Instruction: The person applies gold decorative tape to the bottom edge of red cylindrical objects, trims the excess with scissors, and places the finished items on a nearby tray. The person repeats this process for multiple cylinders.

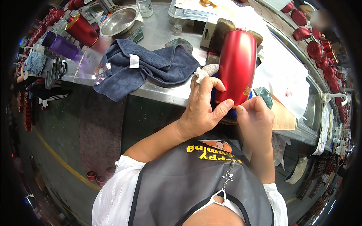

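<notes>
A glossy red vase (237, 64) lies on its side, its near end toward me, propped between brown blocks (222, 32). My left hand (201, 109) grips its left side near that end, thumb and index fingertip on the red surface. A pale, worn wrap covers one of its fingers. My right hand (258, 116) is closed in a pinch at the near rim, its thumb close to the left thumb. A thin gold line shows along this rim between the thumbs; what the right fingertips hold is too small to make out. A small gold patch (246, 90) marks the vase's side.
A dark blue cloth (147, 67) hangs over the metal table's front edge. Behind it stand a steel bowl (118, 22) and a glass jar (144, 7). Farther left are a red canister (82, 30), a purple bottle (60, 44) and scissors (59, 68). White paper (281, 79) lies right.
</notes>
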The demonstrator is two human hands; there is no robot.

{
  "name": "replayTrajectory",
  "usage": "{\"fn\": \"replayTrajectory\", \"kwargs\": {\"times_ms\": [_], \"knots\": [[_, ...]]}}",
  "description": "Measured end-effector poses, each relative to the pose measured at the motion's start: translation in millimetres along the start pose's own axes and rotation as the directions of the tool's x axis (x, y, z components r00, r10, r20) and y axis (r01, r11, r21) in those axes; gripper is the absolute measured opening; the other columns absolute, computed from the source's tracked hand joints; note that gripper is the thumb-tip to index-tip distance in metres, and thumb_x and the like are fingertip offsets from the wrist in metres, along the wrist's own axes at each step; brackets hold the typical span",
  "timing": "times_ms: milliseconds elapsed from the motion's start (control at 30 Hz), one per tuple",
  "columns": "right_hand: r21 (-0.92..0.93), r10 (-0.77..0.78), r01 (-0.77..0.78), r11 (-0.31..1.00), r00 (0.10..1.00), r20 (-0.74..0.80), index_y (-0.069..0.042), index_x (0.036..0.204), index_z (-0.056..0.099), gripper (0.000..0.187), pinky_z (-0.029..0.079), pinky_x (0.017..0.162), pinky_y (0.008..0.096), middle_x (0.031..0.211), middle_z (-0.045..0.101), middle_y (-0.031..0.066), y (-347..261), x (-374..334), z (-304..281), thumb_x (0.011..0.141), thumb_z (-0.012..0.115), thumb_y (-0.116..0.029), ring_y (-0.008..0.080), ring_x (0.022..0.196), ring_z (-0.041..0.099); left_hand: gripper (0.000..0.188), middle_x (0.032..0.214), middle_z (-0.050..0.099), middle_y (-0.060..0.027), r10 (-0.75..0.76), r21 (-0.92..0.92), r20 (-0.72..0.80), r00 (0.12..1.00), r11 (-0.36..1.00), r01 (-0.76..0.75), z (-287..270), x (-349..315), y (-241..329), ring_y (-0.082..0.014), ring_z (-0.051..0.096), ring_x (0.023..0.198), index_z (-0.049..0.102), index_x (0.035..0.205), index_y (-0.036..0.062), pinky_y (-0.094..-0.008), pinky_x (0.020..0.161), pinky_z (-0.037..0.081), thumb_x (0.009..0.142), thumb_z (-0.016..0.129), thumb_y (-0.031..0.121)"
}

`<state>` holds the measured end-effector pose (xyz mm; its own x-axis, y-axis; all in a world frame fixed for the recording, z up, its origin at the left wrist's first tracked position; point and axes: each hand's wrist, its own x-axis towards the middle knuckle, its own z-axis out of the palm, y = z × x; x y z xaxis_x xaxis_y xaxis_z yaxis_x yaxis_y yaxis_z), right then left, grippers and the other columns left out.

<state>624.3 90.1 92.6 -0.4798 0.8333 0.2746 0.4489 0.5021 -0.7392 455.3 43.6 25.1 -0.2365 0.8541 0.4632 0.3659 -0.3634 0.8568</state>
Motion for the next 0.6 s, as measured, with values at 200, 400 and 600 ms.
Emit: {"fn": "replayTrajectory", "kwargs": {"times_ms": [200,400,600], "knots": [[-0.008,0.125,-0.125,0.992,0.991,0.038,0.000,0.082,0.059,0.013,0.047,0.062,0.0269,0.071,0.062,0.0038,-2.1,-1.6,-4.0,0.084,0.072,0.005,0.0090,0.065,0.056,0.038,0.105,0.054,-0.0152,0.009,0.012,0.000,1.000,1.000,-0.009,0.6,0.0,-1.3,-0.0336,0.046,0.104,0.052,0.111,0.0024,-0.0463,0.098,0.035,0.089,0.076,0.021],[0.116,0.233,-0.245,0.963,0.966,0.109,-0.001,0.084,0.057,0.013,0.042,0.062,0.0234,0.075,0.057,-0.0012,5.7,-1.7,-6.9,0.088,0.069,0.003,0.0062,0.069,0.049,0.039,0.106,0.054,-0.0158,0.024,0.034,-0.008,1.000,0.999,-0.024,0.9,-0.2,-0.6,-0.0340,0.046,0.104,0.052,0.112,0.0019,-0.0466,0.098,0.035,0.089,0.077,0.021],[0.263,0.325,-0.379,0.887,0.918,0.229,-0.004,0.087,0.057,0.013,0.039,0.064,0.0204,0.080,0.055,-0.0042,17.0,0.0,-12.3,0.092,0.068,-0.001,0.0036,0.073,0.047,0.035,0.109,0.055,-0.0156,0.001,-0.029,-0.017,1.000,1.000,-0.001,0.9,-4.3,-3.1,-0.0335,0.048,0.105,0.052,0.113,0.0017,-0.0449,0.099,0.036,0.093,0.073,0.021]]}}
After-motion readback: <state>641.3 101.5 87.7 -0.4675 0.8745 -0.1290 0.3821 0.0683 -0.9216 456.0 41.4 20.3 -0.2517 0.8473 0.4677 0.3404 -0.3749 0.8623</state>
